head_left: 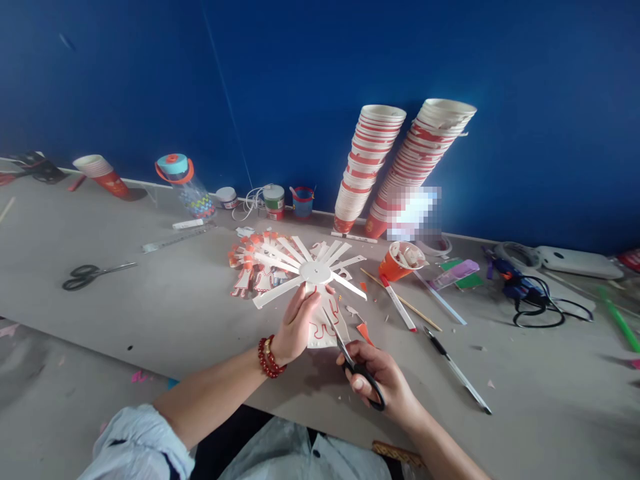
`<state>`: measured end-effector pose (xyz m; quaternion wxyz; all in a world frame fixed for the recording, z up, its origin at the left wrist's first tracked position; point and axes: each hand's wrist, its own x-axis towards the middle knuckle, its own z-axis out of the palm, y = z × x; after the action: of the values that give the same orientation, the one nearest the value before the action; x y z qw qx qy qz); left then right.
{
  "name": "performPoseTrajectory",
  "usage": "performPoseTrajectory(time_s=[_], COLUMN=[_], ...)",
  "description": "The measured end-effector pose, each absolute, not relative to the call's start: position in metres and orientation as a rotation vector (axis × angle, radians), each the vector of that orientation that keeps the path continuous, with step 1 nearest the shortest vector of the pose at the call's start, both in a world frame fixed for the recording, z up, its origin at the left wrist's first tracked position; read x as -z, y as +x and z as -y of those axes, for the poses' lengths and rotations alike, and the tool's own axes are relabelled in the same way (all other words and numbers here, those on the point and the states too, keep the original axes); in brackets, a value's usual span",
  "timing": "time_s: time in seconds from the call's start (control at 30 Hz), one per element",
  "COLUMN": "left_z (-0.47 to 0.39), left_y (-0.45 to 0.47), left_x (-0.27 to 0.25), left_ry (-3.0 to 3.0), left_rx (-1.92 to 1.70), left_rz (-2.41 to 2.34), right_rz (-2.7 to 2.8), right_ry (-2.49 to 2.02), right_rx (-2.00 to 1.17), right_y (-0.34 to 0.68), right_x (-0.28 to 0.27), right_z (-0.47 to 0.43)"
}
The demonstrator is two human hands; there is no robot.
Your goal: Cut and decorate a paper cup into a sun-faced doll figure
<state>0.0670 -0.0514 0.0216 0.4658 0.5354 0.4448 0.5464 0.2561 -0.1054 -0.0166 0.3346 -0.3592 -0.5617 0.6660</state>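
Note:
My left hand (299,317) is closed on a cut paper cup (316,271), whose white strips fan out from its round base. One wider white panel (321,331) of the cup hangs toward me, with red outlines drawn on it. My right hand (380,373) grips black-handled scissors (342,343), their blades pointing up and left at that panel. I cannot tell whether the blades touch the paper. Behind the cup lie paper cut-out figures (243,279) with red outlines, partly hidden by the strips.
Two tall stacks of paper cups (367,167) lean near the blue wall. An orange cup of scraps (400,261), a red marker (399,305) and a pen (457,370) lie rightward. Other scissors (95,273), a water bottle (187,190) and a glue gun (520,283) also sit on the table (175,313).

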Motion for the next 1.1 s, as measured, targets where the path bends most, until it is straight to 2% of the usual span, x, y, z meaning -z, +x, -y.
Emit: performPoseTrajectory(time_s=[0.43,1.1], left_z=[0.0549,0.0574], left_y=[0.0716,0.0762], left_x=[-0.0168,-0.013], left_ry=[1.292,1.092], left_rx=[-1.449,-1.411], left_rz=[-1.104,-1.087], right_rz=[1.482,1.611], right_ry=[-0.964,-1.064], right_rx=[-1.655,-1.483], right_y=[0.2523,0.2511], right_x=[0.0138,0.0125], right_z=[0.1059,0.1064])
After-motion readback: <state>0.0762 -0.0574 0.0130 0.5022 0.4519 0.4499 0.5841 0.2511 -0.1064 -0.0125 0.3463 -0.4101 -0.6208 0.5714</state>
